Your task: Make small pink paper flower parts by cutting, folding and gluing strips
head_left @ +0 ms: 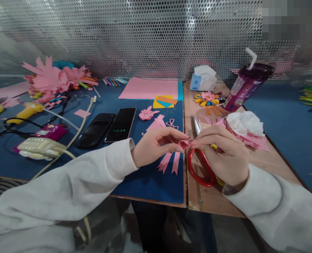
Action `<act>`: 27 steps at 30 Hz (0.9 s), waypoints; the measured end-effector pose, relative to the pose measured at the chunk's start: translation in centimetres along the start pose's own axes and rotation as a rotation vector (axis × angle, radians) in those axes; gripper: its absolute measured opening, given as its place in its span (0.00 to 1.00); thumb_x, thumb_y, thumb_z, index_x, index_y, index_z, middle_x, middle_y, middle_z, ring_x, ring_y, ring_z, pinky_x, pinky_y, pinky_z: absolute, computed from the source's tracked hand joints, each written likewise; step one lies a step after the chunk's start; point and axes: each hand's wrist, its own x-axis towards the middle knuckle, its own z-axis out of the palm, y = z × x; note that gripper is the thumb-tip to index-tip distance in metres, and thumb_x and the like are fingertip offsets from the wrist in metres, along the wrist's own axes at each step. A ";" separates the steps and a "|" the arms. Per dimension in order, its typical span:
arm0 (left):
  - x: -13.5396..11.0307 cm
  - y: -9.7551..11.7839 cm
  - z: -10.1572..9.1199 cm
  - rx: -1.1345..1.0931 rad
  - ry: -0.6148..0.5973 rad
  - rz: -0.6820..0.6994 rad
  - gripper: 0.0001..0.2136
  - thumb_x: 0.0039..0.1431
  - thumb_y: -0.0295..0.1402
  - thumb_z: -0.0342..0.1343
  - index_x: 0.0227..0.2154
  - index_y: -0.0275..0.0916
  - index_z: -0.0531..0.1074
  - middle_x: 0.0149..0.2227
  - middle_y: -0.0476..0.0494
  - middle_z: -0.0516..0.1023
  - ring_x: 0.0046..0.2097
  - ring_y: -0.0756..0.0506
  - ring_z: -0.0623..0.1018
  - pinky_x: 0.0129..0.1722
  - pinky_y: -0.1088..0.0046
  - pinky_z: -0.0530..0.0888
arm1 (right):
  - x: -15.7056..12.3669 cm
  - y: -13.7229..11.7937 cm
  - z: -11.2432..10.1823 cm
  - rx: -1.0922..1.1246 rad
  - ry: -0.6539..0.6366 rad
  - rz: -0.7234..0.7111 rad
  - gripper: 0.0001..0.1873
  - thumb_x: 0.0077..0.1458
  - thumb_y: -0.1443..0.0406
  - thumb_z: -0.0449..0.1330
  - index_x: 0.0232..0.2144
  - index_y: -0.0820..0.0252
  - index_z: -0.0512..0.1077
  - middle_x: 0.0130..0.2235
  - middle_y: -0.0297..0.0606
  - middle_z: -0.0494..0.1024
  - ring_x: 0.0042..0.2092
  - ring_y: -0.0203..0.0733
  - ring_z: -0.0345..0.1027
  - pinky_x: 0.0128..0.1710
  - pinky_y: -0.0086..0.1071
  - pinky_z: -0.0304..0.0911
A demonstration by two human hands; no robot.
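Observation:
Between my two hands is a looped pink paper strip (185, 143), held above the seam of the table. My left hand (158, 144) pinches its left side with thumb and fingers. The fingertips of my right hand (221, 151) close on its right end. Below the left hand lie pink paper strips with notched ends (169, 163). Red-handled scissors (202, 172) rest under my right hand, which partly hides them. Just beyond the hands are a folded pink loop piece (172, 123), pink paper pieces (157, 122) and a pink paper flower (147, 113).
Two phones (95, 130) lie left of my hands. Further left are a yellow glue gun (26, 112), a power strip (40, 147) with cords and large paper flowers (47, 75). Pink sheets (149, 88) lie at the back. On the right stand a tissue pack (203, 79) and a purple bottle (247, 86).

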 end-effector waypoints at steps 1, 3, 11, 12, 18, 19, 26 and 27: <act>0.0 0.0 0.0 0.021 0.001 0.006 0.11 0.49 0.32 0.64 0.37 0.35 0.75 0.35 0.42 0.80 0.36 0.48 0.79 0.35 0.75 0.78 | 0.0 0.0 0.0 0.002 -0.001 -0.008 0.13 0.53 0.76 0.57 0.27 0.54 0.75 0.29 0.34 0.76 0.32 0.36 0.71 0.31 0.33 0.69; 0.0 -0.1 0.0 0.054 -0.002 0.019 0.12 0.49 0.33 0.64 0.37 0.35 0.75 0.35 0.42 0.80 0.36 0.48 0.79 0.36 0.75 0.78 | 0.0 0.1 0.1 0.002 0.008 -0.017 0.13 0.52 0.76 0.57 0.28 0.54 0.75 0.29 0.34 0.76 0.32 0.36 0.71 0.31 0.32 0.69; 0.1 -0.3 0.2 -0.003 -0.006 -0.028 0.13 0.49 0.34 0.64 0.37 0.34 0.74 0.35 0.42 0.79 0.36 0.48 0.79 0.38 0.72 0.78 | 0.1 0.4 0.1 -0.031 -0.023 0.002 0.11 0.54 0.74 0.57 0.29 0.53 0.75 0.30 0.34 0.76 0.34 0.38 0.71 0.35 0.33 0.70; 0.2 -0.3 0.1 0.009 0.000 -0.030 0.13 0.49 0.34 0.63 0.37 0.34 0.74 0.35 0.41 0.79 0.37 0.48 0.79 0.39 0.72 0.78 | 0.1 0.6 0.1 -0.046 -0.041 0.018 0.09 0.54 0.72 0.58 0.30 0.53 0.75 0.32 0.35 0.76 0.35 0.38 0.71 0.36 0.34 0.70; 1.6 -0.1 -2.2 0.393 0.139 -0.034 0.13 0.51 0.37 0.61 0.37 0.33 0.74 0.36 0.41 0.79 0.34 0.48 0.78 0.33 0.73 0.76 | -0.1 2.5 0.6 -0.037 -0.153 0.222 0.25 0.51 0.64 0.63 0.52 0.54 0.65 0.45 0.42 0.71 0.35 0.38 0.70 0.32 0.35 0.71; 2.0 0.0 -2.9 0.501 0.169 -0.026 0.14 0.51 0.37 0.61 0.38 0.34 0.74 0.36 0.41 0.79 0.32 0.49 0.77 0.32 0.73 0.75 | -0.1 2.7 0.7 -0.042 -0.156 0.238 0.24 0.52 0.65 0.62 0.52 0.55 0.65 0.45 0.42 0.70 0.35 0.37 0.69 0.31 0.34 0.70; 3.1 1.7 -7.7 1.040 0.126 -0.137 0.12 0.53 0.41 0.58 0.33 0.37 0.75 0.32 0.44 0.79 0.32 0.48 0.75 0.35 0.73 0.70 | -0.2 3.3 0.7 -0.074 -0.148 0.194 0.18 0.54 0.70 0.56 0.49 0.58 0.66 0.44 0.42 0.67 0.34 0.35 0.68 0.30 0.34 0.70; 3.0 2.1 -8.2 1.091 0.098 -0.182 0.12 0.53 0.41 0.58 0.33 0.37 0.76 0.33 0.44 0.79 0.33 0.48 0.75 0.35 0.73 0.69 | -0.2 3.4 0.8 -0.080 -0.155 0.185 0.18 0.54 0.70 0.56 0.48 0.58 0.66 0.44 0.42 0.67 0.34 0.35 0.68 0.30 0.34 0.70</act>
